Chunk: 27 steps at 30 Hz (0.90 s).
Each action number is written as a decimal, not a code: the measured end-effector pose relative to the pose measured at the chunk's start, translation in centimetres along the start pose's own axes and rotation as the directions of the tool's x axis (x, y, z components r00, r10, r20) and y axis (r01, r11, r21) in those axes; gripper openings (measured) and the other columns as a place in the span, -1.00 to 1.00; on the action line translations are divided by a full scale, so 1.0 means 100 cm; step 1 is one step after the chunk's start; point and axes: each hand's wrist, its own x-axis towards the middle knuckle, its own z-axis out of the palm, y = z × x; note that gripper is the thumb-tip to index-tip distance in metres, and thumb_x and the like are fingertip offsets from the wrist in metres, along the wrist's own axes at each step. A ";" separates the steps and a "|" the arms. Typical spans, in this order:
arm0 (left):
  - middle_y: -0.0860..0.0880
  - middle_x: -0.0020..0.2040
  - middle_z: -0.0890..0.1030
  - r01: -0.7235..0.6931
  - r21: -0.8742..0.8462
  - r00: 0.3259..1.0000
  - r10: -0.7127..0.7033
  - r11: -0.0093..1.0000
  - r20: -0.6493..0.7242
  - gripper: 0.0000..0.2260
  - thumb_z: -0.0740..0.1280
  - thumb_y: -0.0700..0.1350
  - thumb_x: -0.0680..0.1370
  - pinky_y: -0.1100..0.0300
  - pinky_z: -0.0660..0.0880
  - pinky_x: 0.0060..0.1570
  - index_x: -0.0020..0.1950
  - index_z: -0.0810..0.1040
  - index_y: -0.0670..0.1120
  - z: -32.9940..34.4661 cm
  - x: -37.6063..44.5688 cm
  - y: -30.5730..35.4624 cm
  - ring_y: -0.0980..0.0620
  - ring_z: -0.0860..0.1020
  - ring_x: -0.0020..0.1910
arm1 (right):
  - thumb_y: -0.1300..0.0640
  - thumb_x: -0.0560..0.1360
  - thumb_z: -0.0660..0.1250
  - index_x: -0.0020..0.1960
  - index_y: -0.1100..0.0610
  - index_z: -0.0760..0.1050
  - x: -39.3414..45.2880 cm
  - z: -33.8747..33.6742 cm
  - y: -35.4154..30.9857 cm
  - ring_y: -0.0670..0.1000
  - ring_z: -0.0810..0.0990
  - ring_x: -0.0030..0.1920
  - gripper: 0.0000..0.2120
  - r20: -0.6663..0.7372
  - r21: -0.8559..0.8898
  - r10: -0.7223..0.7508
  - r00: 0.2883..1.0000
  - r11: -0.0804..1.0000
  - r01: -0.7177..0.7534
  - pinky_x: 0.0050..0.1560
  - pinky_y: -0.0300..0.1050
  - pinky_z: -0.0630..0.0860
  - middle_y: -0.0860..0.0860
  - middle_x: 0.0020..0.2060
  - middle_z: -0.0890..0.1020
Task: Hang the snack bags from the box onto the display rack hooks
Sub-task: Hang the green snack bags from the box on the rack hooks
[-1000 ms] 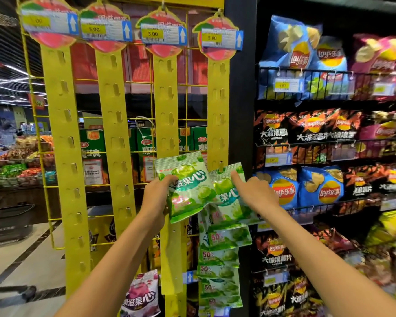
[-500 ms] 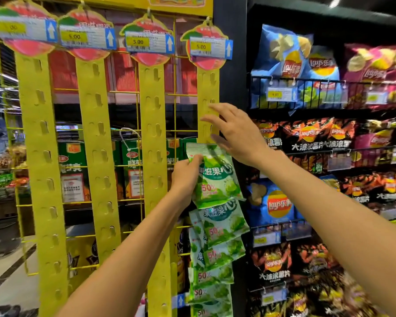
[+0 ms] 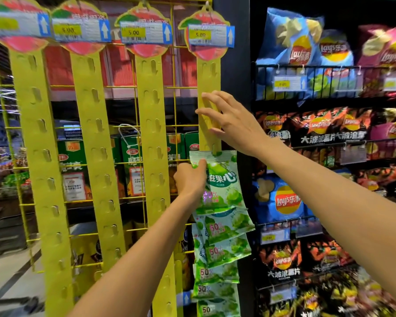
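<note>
A green snack bag (image 3: pixel 222 186) hangs by its top edge from a hook on the rightmost yellow display strip (image 3: pixel 209 78). My left hand (image 3: pixel 190 179) pinches the bag's upper left corner. My right hand (image 3: pixel 231 121) lies with fingers spread against the strip just above that hook, holding nothing. Several more green bags (image 3: pixel 220 255) hang in a column below the top one. The box is out of view.
Three other yellow hook strips (image 3: pixel 96 156) hang bare on the yellow wire rack to the left, each topped by a price tag (image 3: pixel 144 33). Black wire shelves of chip bags (image 3: pixel 329 124) fill the right side. Floor shows at lower left.
The bag's top has come up to the hook and now hangs from it. My right hand has moved up the strip, off the bag. The camera has tilted upward.
</note>
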 end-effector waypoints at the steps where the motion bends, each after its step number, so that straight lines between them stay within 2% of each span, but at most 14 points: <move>1: -0.04 -0.39 0.36 0.004 -0.008 1.000 -0.004 1.000 0.004 -0.59 0.24 0.00 0.58 0.11 0.17 -0.43 -0.40 0.26 -0.13 0.000 -0.001 -0.001 0.02 0.26 -0.44 | 0.13 0.39 0.46 0.32 0.10 0.43 0.000 -0.001 0.000 0.21 0.36 0.35 -0.49 -0.003 -0.001 0.000 1.000 1.000 0.000 0.24 0.09 0.43 0.17 0.35 0.41; 5: -0.03 -0.35 0.31 0.017 0.007 1.000 -0.017 1.000 0.022 -0.57 0.23 0.07 0.58 0.12 0.11 -0.46 -0.38 0.23 -0.12 -0.002 -0.004 -0.005 0.01 0.24 -0.40 | 0.14 0.40 0.45 0.32 0.12 0.43 -0.004 -0.002 -0.003 0.22 0.37 0.36 -0.50 -0.011 -0.001 0.012 1.000 1.000 -0.012 0.27 0.09 0.40 0.18 0.34 0.43; 8: -0.03 -0.36 0.28 -0.039 0.055 0.999 0.037 0.998 0.034 -0.55 0.22 0.12 0.57 0.13 0.09 -0.46 -0.39 0.21 -0.10 -0.006 -0.009 -0.010 -0.02 0.26 -0.30 | 0.17 0.41 0.43 0.30 0.17 0.44 -0.006 -0.003 -0.005 0.20 0.36 0.38 -0.52 -0.018 0.015 0.030 0.999 0.999 -0.030 0.31 0.07 0.37 0.18 0.35 0.42; 10: -0.03 -0.40 0.32 -0.089 0.061 0.995 0.086 0.994 0.045 -0.56 0.23 0.10 0.57 0.16 0.10 -0.46 -0.40 0.26 -0.12 -0.009 -0.014 -0.014 -0.01 0.27 -0.36 | 0.18 0.41 0.43 0.29 0.18 0.44 -0.009 -0.004 -0.007 0.21 0.35 0.38 -0.54 -0.013 0.029 0.038 0.999 0.999 -0.038 0.31 0.07 0.37 0.18 0.36 0.42; 11: -0.04 -0.38 0.39 -0.120 0.071 0.992 0.116 0.990 0.057 -0.59 0.24 0.08 0.58 0.17 0.13 -0.46 -0.36 0.34 -0.15 -0.011 -0.015 -0.016 0.00 0.29 -0.39 | 0.19 0.42 0.42 0.29 0.19 0.44 -0.010 -0.004 -0.008 0.20 0.35 0.38 -0.54 -0.004 0.034 0.044 0.999 0.998 -0.044 0.31 0.07 0.37 0.18 0.36 0.41; 13: -0.09 -0.26 0.53 -0.201 0.137 0.978 0.192 0.970 0.077 -0.69 0.27 0.04 0.57 0.13 0.25 -0.44 -0.14 0.53 -0.21 -0.015 -0.018 -0.020 -0.02 0.40 -0.35 | 0.19 0.43 0.41 0.30 0.18 0.43 -0.012 -0.005 -0.011 0.19 0.34 0.39 -0.54 0.013 0.046 0.061 0.998 0.997 -0.062 0.30 0.06 0.37 0.17 0.37 0.40; 15: -0.11 -0.18 0.60 -0.295 0.224 0.955 0.282 0.929 0.089 -0.75 0.32 -0.02 0.55 0.02 0.43 -0.32 -0.01 0.55 -0.22 -0.022 -0.024 -0.026 -0.08 0.54 -0.23 | 0.21 0.41 0.42 0.30 0.18 0.43 -0.015 -0.006 -0.017 0.19 0.36 0.37 -0.53 0.016 0.067 0.083 0.996 0.994 -0.084 0.29 0.06 0.38 0.17 0.36 0.41; 18: -0.05 -0.10 0.62 -0.416 0.358 0.906 0.415 0.836 0.085 -0.81 0.35 -0.09 0.53 -0.01 0.53 -0.12 0.05 0.51 -0.18 -0.039 -0.037 -0.034 -0.04 0.58 -0.10 | 0.27 0.35 0.46 0.26 0.24 0.46 -0.025 -0.010 -0.031 0.22 0.42 0.31 -0.51 -0.015 0.113 0.124 0.992 0.986 -0.121 0.25 0.07 0.41 0.20 0.30 0.46; 21: -0.07 -0.04 0.65 -0.513 0.477 0.831 0.552 0.714 0.067 -0.83 0.28 -0.15 0.55 0.01 0.53 -0.19 0.13 0.47 -0.14 -0.063 -0.045 -0.041 -0.06 0.60 -0.15 | 0.22 0.44 0.39 0.28 0.25 0.44 -0.047 -0.012 -0.055 0.21 0.42 0.31 -0.57 -0.020 0.159 0.164 0.986 0.974 -0.159 0.28 0.04 0.38 0.21 0.30 0.45; 24: -0.14 -0.10 0.65 -0.598 0.635 0.680 0.729 0.489 0.079 -0.81 0.29 -0.16 0.54 0.14 0.39 -0.40 0.13 0.50 -0.17 -0.092 -0.049 -0.053 -0.16 0.61 -0.23 | 0.11 0.53 0.20 0.30 0.24 0.41 -0.079 -0.006 -0.085 0.19 0.40 0.32 -0.62 0.006 0.202 0.181 0.984 0.963 -0.178 0.30 0.01 0.34 0.18 0.32 0.43; 26: -0.20 -0.02 0.63 -0.625 0.699 0.591 0.795 0.348 0.134 -0.75 0.32 -0.18 0.50 0.11 0.46 -0.32 0.16 0.52 -0.21 -0.110 -0.049 -0.071 -0.19 0.61 -0.11 | 0.09 0.54 0.15 0.31 0.23 0.41 -0.102 -0.001 -0.106 0.16 0.38 0.32 -0.61 0.038 0.220 0.179 0.983 0.958 -0.183 0.30 -0.02 0.31 0.17 0.33 0.43; 27: -0.23 0.08 0.61 -0.645 0.705 0.563 0.807 0.296 0.177 -0.72 0.32 -0.20 0.49 0.05 0.52 -0.16 0.18 0.51 -0.24 -0.118 -0.048 -0.082 -0.21 0.59 0.01 | 0.10 0.55 0.14 0.31 0.24 0.40 -0.114 0.002 -0.115 0.15 0.36 0.32 -0.61 0.051 0.231 0.177 0.983 0.955 -0.184 0.30 -0.02 0.31 0.17 0.33 0.43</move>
